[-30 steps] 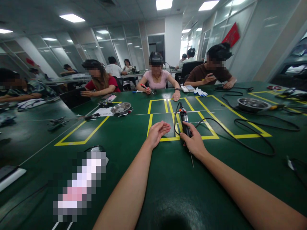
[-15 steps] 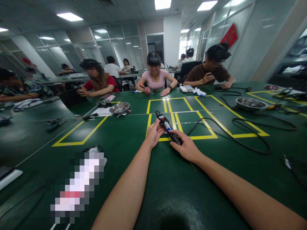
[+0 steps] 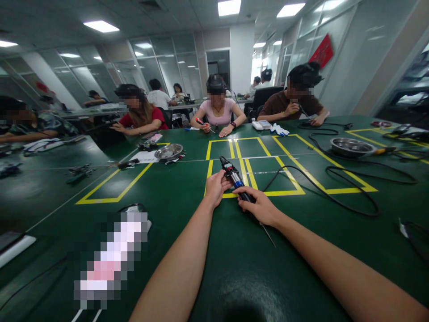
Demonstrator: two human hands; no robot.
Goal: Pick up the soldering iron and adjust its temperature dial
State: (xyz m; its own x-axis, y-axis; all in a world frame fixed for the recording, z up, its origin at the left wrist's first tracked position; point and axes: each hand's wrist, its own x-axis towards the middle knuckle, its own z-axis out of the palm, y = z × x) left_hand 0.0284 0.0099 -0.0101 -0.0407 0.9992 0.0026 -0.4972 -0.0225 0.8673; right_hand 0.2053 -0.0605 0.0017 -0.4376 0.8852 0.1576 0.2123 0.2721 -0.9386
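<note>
A slim, cylindrical black tool (image 3: 237,180) with silver and blue bands is held at a slant above the green table, its far end pointing away from me. My left hand (image 3: 216,185) supports its far part from the left, fingers curled beneath it. My right hand (image 3: 259,205) wraps around the black near part, thumb on the near side and fingers over the top. From under the right hand a thin metal rod (image 3: 268,235) sticks out towards me. The tool's exact kind cannot be made out, and its near part is mostly covered.
Yellow tape outlines (image 3: 268,193) mark the green table (image 3: 318,268). A black cable (image 3: 310,184) loops to the right. Metal bowls stand at left (image 3: 169,152) and right (image 3: 351,146). A blurred pale object (image 3: 117,250) lies near left. Several people sit across the table.
My right hand has shifted slightly left along the tool. More of the thin rod shows below it. The tool has turned a little, and my left hand keeps its hold.
</note>
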